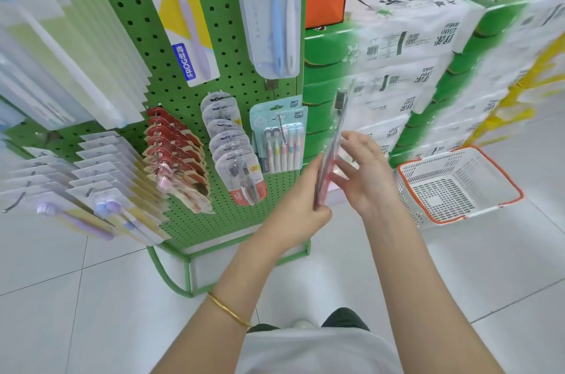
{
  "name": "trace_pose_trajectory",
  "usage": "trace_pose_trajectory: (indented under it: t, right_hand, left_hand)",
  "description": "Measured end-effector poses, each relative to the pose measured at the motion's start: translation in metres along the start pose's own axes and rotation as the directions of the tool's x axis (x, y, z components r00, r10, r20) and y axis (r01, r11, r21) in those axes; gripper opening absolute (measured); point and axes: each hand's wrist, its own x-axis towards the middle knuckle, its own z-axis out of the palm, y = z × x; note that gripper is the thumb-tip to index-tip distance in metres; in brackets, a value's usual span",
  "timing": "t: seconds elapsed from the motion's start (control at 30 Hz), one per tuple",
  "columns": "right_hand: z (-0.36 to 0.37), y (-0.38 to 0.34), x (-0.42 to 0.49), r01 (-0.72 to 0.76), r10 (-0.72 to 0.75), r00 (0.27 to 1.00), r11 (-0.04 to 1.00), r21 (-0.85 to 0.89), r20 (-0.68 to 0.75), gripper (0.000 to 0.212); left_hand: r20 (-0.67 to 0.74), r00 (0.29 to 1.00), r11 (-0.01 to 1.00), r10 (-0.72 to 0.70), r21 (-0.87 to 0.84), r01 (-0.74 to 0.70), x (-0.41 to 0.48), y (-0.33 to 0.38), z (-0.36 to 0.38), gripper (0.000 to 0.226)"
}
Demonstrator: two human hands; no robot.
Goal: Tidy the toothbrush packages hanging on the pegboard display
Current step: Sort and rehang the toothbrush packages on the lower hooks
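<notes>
Now, one toothbrush package (334, 135), left hand (301, 208) gripping, right hand (368, 173) touching

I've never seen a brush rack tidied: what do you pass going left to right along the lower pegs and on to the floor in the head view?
In order: white-card packs → red packs → clear blister packs → pastel multi-pack → held packs → basket.

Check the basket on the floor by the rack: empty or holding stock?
Empty. The basket shows only its bare slotted bottom and walls; nothing lies inside.
</notes>
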Motion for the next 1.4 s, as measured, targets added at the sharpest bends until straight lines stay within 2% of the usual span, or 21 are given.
trace_pose_trajectory:
  t: [0.07,0.13,0.2,0.33,0.43,0.5,0.67,0.77,0.9,1.03,1.13,1.17,1.27,1.33,1.4]
  right_hand:
    - [-0.001,0.002,0.002,0.041,-0.042,0.995,0.999,-0.013,-0.096,0.020]
    - [-0.002,0.001,0.002,0.071,-0.074,0.989,0.997,-0.025,-0.126,0.030]
    - [-0.004,0.001,0.002,0.081,-0.088,0.994,0.990,-0.114,-0.062,0.033]
    - [-0.009,0.002,0.000,0.073,-0.054,0.994,0.975,-0.211,0.091,0.028]
    - [-0.011,0.003,-0.001,0.036,0.018,0.975,0.971,-0.238,0.219,0.029]
    - [-0.013,0.004,-0.002,0.009,0.068,0.953,0.968,-0.250,0.296,0.030]
    - [-0.013,0.010,-0.002,-0.043,0.194,0.881,0.941,-0.335,0.432,0.039]
    - [-0.010,0.017,-0.001,-0.072,0.237,0.836,0.942,-0.328,0.495,0.046]
    - [-0.004,0.030,-0.002,-0.232,0.303,0.743,0.953,-0.195,0.596,0.078]
    - [0.005,0.049,-0.003,-0.317,0.325,0.665,0.938,-0.141,0.673,0.080]
    - [0.012,0.056,-0.003,-0.340,0.352,0.563,0.923,-0.179,0.748,0.068]
    - [0.014,0.056,-0.002,-0.329,0.360,0.548,0.923,-0.201,0.755,0.066]
    - [0.020,0.056,0.002,-0.257,0.369,0.598,0.929,-0.267,0.711,0.078]
    - [0.026,0.058,0.004,-0.182,0.363,0.670,0.926,-0.331,0.647,0.094]
    - [0.031,0.062,0.006,-0.142,0.366,0.741,0.905,-0.402,0.563,0.096]
  left_hand:
    - [-0.019,0.997,0.980,-0.079,-0.187,0.074,0.001,-0.002,-0.001,0.067]
    - [-0.032,0.990,0.962,-0.141,-0.240,0.129,0.002,-0.004,-0.003,0.058]
    - [-0.052,0.980,0.945,-0.191,-0.280,0.169,0.003,-0.007,-0.005,0.044]
    - [-0.081,0.952,0.897,-0.294,-0.368,0.245,0.007,-0.007,-0.010,0.018]
    - [-0.138,0.954,0.919,-0.267,-0.333,0.210,0.012,-0.003,-0.019,0.028]
    - [-0.219,0.940,0.909,-0.264,-0.383,0.166,0.017,0.001,-0.028,0.027]
    - [-0.400,0.877,0.913,-0.266,-0.398,0.095,0.025,0.005,-0.054,0.014]
    - [-0.413,0.868,0.912,-0.275,-0.397,0.100,0.022,0.004,-0.060,0.013]
    - [-0.368,0.868,0.868,-0.334,-0.479,0.131,0.016,-0.004,-0.061,0.018]
    - [-0.355,0.865,0.856,-0.355,-0.495,0.147,0.010,-0.010,-0.066,0.023]
    - [-0.315,0.884,0.876,-0.346,-0.446,0.185,0.005,-0.012,-0.072,0.023]
    - [-0.315,0.886,0.885,-0.340,-0.426,0.188,0.004,-0.013,-0.075,0.023]
    - [-0.435,0.853,0.929,-0.287,-0.343,0.138,0.003,-0.018,-0.085,0.027]
    - [-0.550,0.796,0.953,-0.254,-0.283,0.108,0.001,-0.024,-0.094,0.023]
    - [-0.626,0.734,0.954,-0.263,-0.282,0.101,-0.003,-0.032,-0.103,0.024]
